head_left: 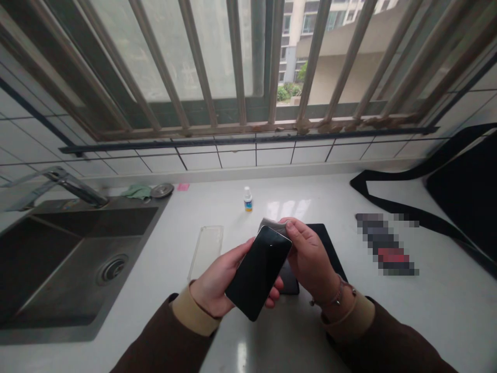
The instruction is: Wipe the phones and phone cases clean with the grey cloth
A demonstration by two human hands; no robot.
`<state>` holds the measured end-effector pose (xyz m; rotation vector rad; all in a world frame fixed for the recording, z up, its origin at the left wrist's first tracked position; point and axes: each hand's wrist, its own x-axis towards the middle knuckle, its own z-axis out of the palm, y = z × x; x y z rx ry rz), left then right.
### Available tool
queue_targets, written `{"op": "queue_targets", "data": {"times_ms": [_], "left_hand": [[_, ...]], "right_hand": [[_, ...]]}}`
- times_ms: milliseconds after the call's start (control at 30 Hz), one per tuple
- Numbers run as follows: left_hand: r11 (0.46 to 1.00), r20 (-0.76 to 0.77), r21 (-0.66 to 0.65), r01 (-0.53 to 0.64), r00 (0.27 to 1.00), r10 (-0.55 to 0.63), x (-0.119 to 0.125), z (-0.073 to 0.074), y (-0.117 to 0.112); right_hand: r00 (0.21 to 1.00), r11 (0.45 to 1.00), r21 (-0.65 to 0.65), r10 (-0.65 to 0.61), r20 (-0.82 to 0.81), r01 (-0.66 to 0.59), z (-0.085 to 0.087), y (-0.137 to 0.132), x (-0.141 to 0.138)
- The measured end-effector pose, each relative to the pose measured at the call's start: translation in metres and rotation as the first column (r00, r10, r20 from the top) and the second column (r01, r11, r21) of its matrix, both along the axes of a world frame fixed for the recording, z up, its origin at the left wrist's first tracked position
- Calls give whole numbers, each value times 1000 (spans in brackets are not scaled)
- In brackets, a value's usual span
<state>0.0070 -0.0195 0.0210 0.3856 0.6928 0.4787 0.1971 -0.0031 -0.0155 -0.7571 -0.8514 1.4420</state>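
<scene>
A black smartphone (258,274) lies tilted in my left hand (219,282), its dark screen facing up and my fingertips curling round its right edge. At the phone's top end my right hand (308,246) pinches a grey cloth (275,224), thumb on top. Part of the cloth is hidden behind the phone. Left of the hands, a clear phone case (205,251) rests on the counter. A small white spray bottle (248,200) with a blue and yellow label stands upright beyond the phone. Underneath my right hand lies a flat black item (330,248), partly covered.
A sink (89,280) with a chrome faucet (73,186) is at the left. Behind it lie a green cloth (137,191), a metal strainer (162,190) and a pink piece (183,187). A black bag with a strap (399,199) occupies the right. The white counter (171,321) meets a tiled wall below a barred window.
</scene>
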Motion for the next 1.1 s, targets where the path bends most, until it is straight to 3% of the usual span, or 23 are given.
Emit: {"op": "queue_targets", "data": {"times_ms": [133,233,333,400,467,533,600,667,867,1100], "left_hand": [[994,-23,16,-112,993,112,-3,3,5],[984,-53,32,-174,983,176,-5,5,7],[993,-64,23,-118,991,119,-4,3,5],[998,-60,18,-59,996,60,-1,-2,2],[999,-58,18,-29,998,30,2,-9,-2],[999,-58,29,-39,997,41,5,-16,-5],[996,-44,54,-74,996,76,8,-20,-6],[988,4,80,-136,991,136,11,-21,-6],[920,75,-16,-392,917,392,11,-9,1],[899,17,-49,-436,899,437,0,-2,11]], "right_hand": [[991,997,33,-73,115,70,-2,3,6],[939,979,69,-205,277,194,-4,7,13],[804,912,166,-409,432,375,-2,7,19],[682,861,282,-507,527,423,2,5,19],[603,847,419,-528,598,326,4,1,15],[580,827,551,-503,641,109,4,-3,9],[561,763,637,-483,673,-107,2,-6,3],[532,699,672,-483,695,-244,-1,-9,-3],[555,558,656,-370,745,-508,3,-22,-12],[639,451,668,-242,730,-593,7,-32,-15]]}}
